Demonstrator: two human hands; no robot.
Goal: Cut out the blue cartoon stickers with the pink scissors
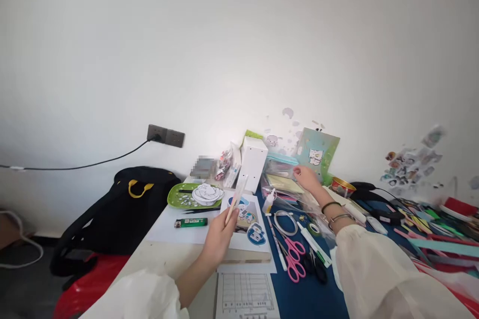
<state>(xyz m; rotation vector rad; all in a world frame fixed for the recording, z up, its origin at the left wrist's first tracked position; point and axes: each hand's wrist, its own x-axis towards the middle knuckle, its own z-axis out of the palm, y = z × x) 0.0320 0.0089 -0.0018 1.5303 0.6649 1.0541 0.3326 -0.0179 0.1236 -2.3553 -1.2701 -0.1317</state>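
Note:
My left hand (220, 232) is closed around a thin, pale stick-like item (235, 199), held upright above a paper with blue cartoon stickers (256, 233). Farther back, my right hand (305, 178) reaches over a pile of clear plastic packets (282, 184); its fingers are bent together, and anything between them is too small to make out. The packets lie between a white box (253, 162) and a green cartoon folder (318, 152) leaning on the wall. A small white bottle (268, 202) stands in front of the packets.
A green tray (177, 198) holds white paper cutouts. Near it lies a green lighter (190, 222). Pink scissors (295, 259), black scissors (316, 264) and a coiled cable (286, 222) rest on the blue mat (307, 299). Colourful strips (441, 246) crowd the right; a black backpack (123, 214) is left.

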